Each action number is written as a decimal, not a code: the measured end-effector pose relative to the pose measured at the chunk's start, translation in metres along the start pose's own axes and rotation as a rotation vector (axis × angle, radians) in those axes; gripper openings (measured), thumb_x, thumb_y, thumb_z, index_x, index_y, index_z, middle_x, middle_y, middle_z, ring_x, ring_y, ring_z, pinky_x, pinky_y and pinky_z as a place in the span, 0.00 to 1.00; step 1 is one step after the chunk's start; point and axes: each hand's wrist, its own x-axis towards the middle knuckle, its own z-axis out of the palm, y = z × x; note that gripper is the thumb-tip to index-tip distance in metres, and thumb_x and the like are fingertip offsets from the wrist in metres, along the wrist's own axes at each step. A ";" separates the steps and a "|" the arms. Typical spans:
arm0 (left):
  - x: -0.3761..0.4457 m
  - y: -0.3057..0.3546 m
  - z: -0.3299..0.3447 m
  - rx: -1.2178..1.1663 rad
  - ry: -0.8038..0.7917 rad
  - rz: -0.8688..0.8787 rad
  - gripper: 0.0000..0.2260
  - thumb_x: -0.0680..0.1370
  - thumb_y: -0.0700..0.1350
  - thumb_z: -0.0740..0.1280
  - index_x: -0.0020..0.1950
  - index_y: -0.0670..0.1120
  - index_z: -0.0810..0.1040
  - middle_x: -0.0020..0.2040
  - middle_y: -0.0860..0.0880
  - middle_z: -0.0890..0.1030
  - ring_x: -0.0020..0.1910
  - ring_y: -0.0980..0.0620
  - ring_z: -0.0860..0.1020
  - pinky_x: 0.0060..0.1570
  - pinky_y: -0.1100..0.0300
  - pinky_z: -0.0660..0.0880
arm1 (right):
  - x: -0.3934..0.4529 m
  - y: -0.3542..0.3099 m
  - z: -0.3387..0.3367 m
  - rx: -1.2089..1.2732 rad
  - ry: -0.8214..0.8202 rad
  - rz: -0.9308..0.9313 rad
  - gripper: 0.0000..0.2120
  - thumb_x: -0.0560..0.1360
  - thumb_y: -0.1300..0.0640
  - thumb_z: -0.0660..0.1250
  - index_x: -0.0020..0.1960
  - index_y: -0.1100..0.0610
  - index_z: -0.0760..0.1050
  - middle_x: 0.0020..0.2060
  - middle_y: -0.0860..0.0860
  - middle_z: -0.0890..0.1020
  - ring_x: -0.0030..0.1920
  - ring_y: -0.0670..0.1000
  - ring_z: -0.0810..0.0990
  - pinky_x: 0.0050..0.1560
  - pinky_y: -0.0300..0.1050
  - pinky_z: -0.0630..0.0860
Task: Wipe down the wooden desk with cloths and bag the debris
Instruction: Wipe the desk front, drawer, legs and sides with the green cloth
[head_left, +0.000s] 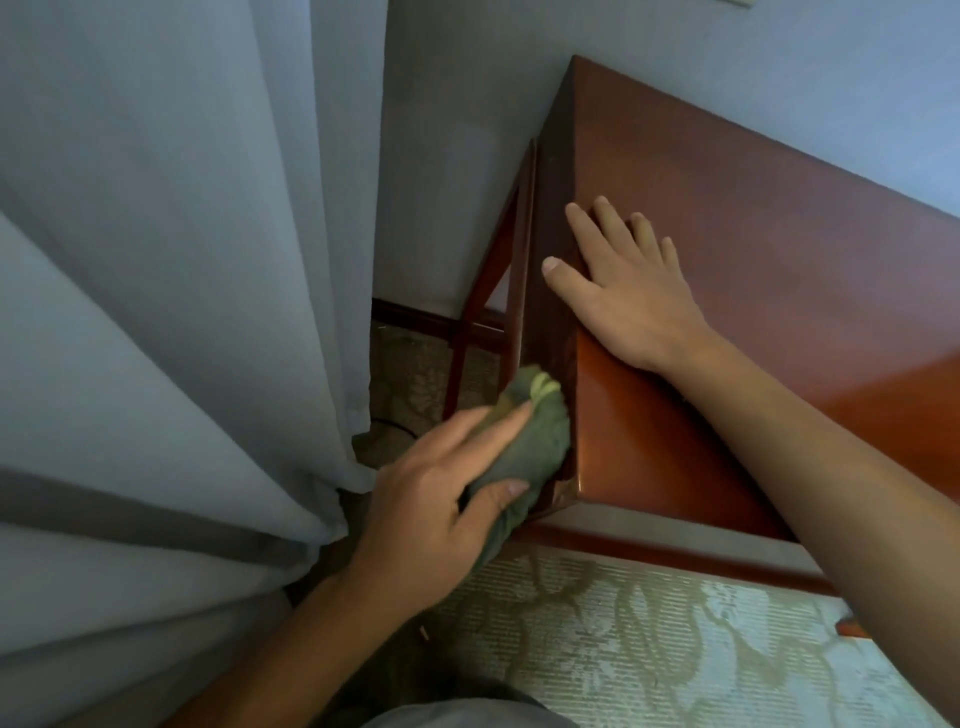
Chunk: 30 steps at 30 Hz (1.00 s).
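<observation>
The wooden desk (727, 260) fills the right half of the frame, its reddish-brown tabletop running from the upper centre down toward the right edge, with its narrow end panel facing the centre of the picture. The right hand (628, 291) lies flat on the tabletop near that end, fingers straight and spread, the thumb reaching over the edge onto the end panel; it holds nothing.

Lower centre, the left hand (441, 499) grips a bunched green cloth (530, 441), thumb on one side and fingers curled over the other, and presses it against the lower part of the desk's end panel near the front corner. The cloth's upper end pokes out beyond the fingertips, and its tail hangs below the palm.

A pale grey curtain (182, 312) hangs in folds across the whole left side, close beside the left hand. Behind the desk stands a bluish wall (457, 156). A patterned carpet (649, 649) in pale green and cream covers the floor at the bottom of the frame.
</observation>
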 end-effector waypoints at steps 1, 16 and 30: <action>-0.012 0.002 0.000 -0.016 -0.007 0.003 0.24 0.82 0.51 0.66 0.79 0.53 0.70 0.72 0.56 0.75 0.67 0.53 0.77 0.59 0.47 0.79 | -0.003 -0.002 0.001 -0.001 -0.009 -0.004 0.32 0.84 0.33 0.47 0.85 0.42 0.47 0.85 0.49 0.46 0.84 0.59 0.43 0.81 0.64 0.42; 0.104 -0.019 0.000 -0.108 0.039 -0.162 0.25 0.77 0.52 0.69 0.75 0.62 0.73 0.65 0.59 0.80 0.65 0.55 0.79 0.66 0.44 0.75 | -0.005 -0.007 0.000 0.099 0.105 0.020 0.31 0.85 0.40 0.51 0.84 0.51 0.56 0.84 0.50 0.57 0.83 0.57 0.53 0.81 0.62 0.49; 0.042 -0.026 0.005 0.228 0.008 -0.130 0.26 0.80 0.48 0.70 0.77 0.60 0.70 0.64 0.58 0.79 0.61 0.55 0.78 0.60 0.47 0.77 | -0.003 -0.007 0.005 0.034 0.108 0.023 0.35 0.83 0.34 0.50 0.84 0.52 0.54 0.84 0.51 0.55 0.83 0.59 0.51 0.81 0.63 0.49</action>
